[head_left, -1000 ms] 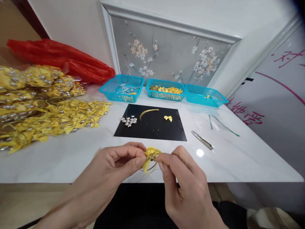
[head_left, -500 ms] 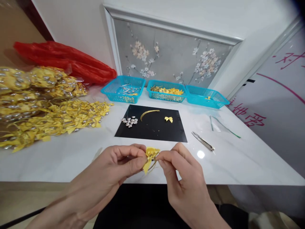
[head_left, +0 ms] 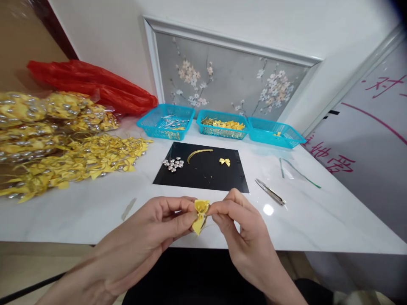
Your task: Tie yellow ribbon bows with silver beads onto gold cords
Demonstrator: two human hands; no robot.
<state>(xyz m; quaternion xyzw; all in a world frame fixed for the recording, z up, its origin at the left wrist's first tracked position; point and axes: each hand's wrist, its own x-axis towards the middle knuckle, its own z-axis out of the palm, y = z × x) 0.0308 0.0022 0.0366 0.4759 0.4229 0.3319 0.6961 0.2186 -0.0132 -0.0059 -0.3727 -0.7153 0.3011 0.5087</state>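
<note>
Yellow ribbon bow [head_left: 200, 217] was up in both hands, over the near edge of the white table [head_left: 79, 220], apparently clear of the surface. Long axis ran roughly away from the body, tipped a bit: loop end pointed at the black mat [head_left: 197, 174], pointed tail came back toward the person and slightly left. Left hand [head_left: 165, 222] had its left side pinched between thumb and forefinger, probably as the steady clamp. Right hand [head_left: 246, 231] was pinched at the right side near the middle, apparently on the gold cord [head_left: 204, 222]; fingertips hid exactly what. My read: pinching close in from both sides kept a small, floppy part from twisting. On the mat: silver beads [head_left: 173, 164] left, gold strands [head_left: 199, 151] at the back, spare bow [head_left: 225, 162] right. Dark ground and separate spots likely made small parts easy to see and pick. Metal snips [head_left: 270, 192] lay right of the mat, near the right hand, likely for reach. Behind, three blue baskets in a row: left basket [head_left: 162, 133], middle basket [head_left: 221, 133], right basket [head_left: 276, 141], presumably sorting stock. Heaped yellow bows [head_left: 95, 159] sat far left, out of the hands' way.
</note>
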